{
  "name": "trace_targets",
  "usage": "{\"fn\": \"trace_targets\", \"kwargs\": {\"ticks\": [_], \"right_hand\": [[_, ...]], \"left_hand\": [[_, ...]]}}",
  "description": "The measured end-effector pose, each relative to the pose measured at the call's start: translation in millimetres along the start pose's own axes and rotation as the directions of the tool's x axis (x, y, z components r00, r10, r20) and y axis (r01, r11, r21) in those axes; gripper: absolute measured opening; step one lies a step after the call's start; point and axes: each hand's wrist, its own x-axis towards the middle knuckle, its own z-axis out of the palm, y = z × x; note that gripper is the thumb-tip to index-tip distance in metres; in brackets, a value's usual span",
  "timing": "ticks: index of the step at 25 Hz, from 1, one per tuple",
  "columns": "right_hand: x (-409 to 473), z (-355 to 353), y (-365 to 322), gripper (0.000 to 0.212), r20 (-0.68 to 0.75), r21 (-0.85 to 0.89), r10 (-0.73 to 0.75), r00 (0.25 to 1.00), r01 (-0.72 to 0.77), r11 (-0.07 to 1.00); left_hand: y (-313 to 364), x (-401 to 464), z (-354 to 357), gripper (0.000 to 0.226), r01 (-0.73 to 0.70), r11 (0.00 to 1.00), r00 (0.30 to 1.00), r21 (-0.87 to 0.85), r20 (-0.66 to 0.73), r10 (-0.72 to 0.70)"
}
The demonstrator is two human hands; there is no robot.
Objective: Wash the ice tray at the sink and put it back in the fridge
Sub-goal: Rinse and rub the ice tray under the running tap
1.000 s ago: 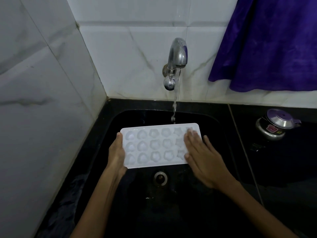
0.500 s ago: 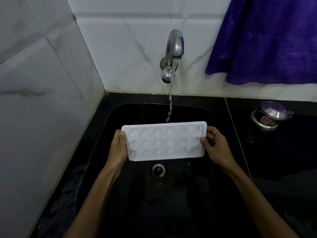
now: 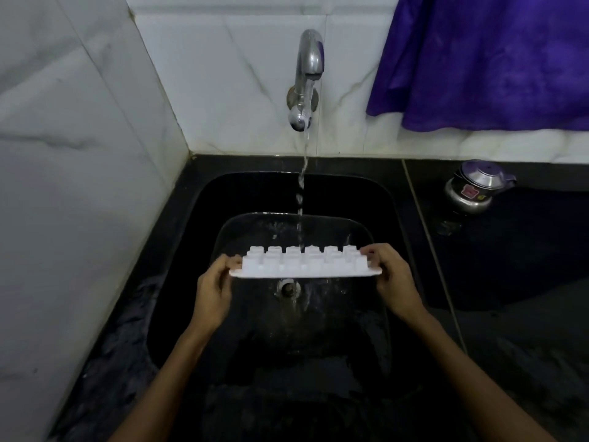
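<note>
A white plastic ice tray (image 3: 302,263) hangs over the black sink (image 3: 188,237), turned so the bumpy undersides of its cups face up and away from me. My left hand (image 3: 213,288) grips its left end and my right hand (image 3: 393,279) grips its right end. A thin stream of water (image 3: 302,186) falls from the chrome tap (image 3: 307,74) onto the tray's far side. The drain (image 3: 288,288) shows just below the tray.
White marble tiles line the left wall and the back wall. A purple cloth (image 3: 484,59) hangs at the upper right. A small steel lidded pot (image 3: 475,186) stands on the wet black counter (image 3: 526,282) right of the sink.
My right hand left the tray's top and took its right end. Both hands then tipped the tray over, so its cups' undersides now face up under the water.
</note>
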Motion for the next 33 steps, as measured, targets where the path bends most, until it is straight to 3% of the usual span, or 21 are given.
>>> {"fn": "trace_targets", "kwargs": {"ticks": [3,5,7,9,11,12,14,16,17,19,22,27,28,30,33], "right_hand": [[-18.9,-2.4,3.6,0.024,0.093,-0.129,-0.067,0.993,0.079,0.989],[-17.4,-9.9,-0.7,0.012,0.038,-0.049,0.004,0.999,-0.002,0.999],[-9.1,-14.3,-3.2,0.021,-0.004,-0.026,0.122,0.993,-0.122,0.992],[-4.4,-12.7,-10.0,0.017,0.020,-0.020,0.164,0.986,-0.163,0.986],[-3.6,-13.4,-19.2,0.018,-0.074,-0.094,-0.057,0.996,0.049,0.994],[-2.5,-14.3,-23.2,0.025,-0.106,-0.141,-0.201,0.974,0.186,0.972],[7.4,-19.4,-26.1,0.028,-0.133,-0.173,-0.306,0.943,0.282,0.944],[20.2,-21.7,-32.4,0.029,-0.171,-0.210,-0.307,0.936,0.270,0.940],[24.3,-20.6,-34.4,0.027,-0.170,-0.235,-0.332,0.928,0.290,0.928],[35.3,-17.4,-36.2,0.019,-0.086,-0.271,-0.362,0.928,0.328,0.905],[57.1,-18.5,-37.3,0.025,0.015,-0.111,-0.089,0.996,0.090,0.990],[89.9,7.5,-53.7,0.036,-0.205,-0.149,0.100,0.974,-0.132,0.980],[97.3,17.3,-58.9,0.034,-0.187,-0.195,0.111,0.976,-0.148,0.970],[112.4,33.2,-68.2,0.043,-0.048,-0.468,0.111,0.993,-0.120,0.875],[120.6,44.8,-77.0,0.059,0.152,-0.684,0.033,0.988,0.081,0.725]], "left_hand": [[-6.5,-18.0,2.3,0.035,-0.057,0.994,0.998,0.089,0.025,0.055],[-0.7,-18.0,-0.2,0.041,-0.077,0.996,0.996,0.053,-0.048,0.080],[8.8,-13.5,-2.8,0.043,-0.075,0.997,0.993,0.013,-0.087,0.076],[21.2,-10.7,-1.1,0.035,0.014,0.996,0.994,-0.083,-0.107,-0.023],[39.2,-5.4,-0.3,0.025,0.093,0.949,0.978,-0.302,-0.151,-0.144],[47.5,0.8,-2.1,0.024,0.106,0.897,0.963,-0.430,-0.178,-0.200],[57.3,16.1,-8.8,0.029,0.155,0.712,0.915,-0.685,-0.172,-0.364],[65.3,34.2,-16.2,0.024,0.260,0.465,0.860,-0.846,-0.016,-0.510],[68.6,41.5,-16.2,0.030,0.324,0.415,0.845,-0.850,0.063,-0.531],[71.3,50.4,-4.5,0.036,0.424,0.501,0.835,-0.754,0.112,-0.538],[70.8,60.7,16.0,0.028,0.430,0.581,0.791,-0.691,-0.022,-0.611],[64.7,80.1,25.4,0.026,0.403,0.549,0.746,-0.732,-0.085,-0.661],[65.6,82.0,28.6,0.025,0.406,0.554,0.752,-0.727,-0.079,-0.655],[67.8,84.1,34.4,0.025,0.408,0.536,0.759,-0.739,-0.052,-0.649],[69.6,87.0,37.3,0.025,0.379,0.509,0.752,-0.773,-0.065,-0.656]]}}
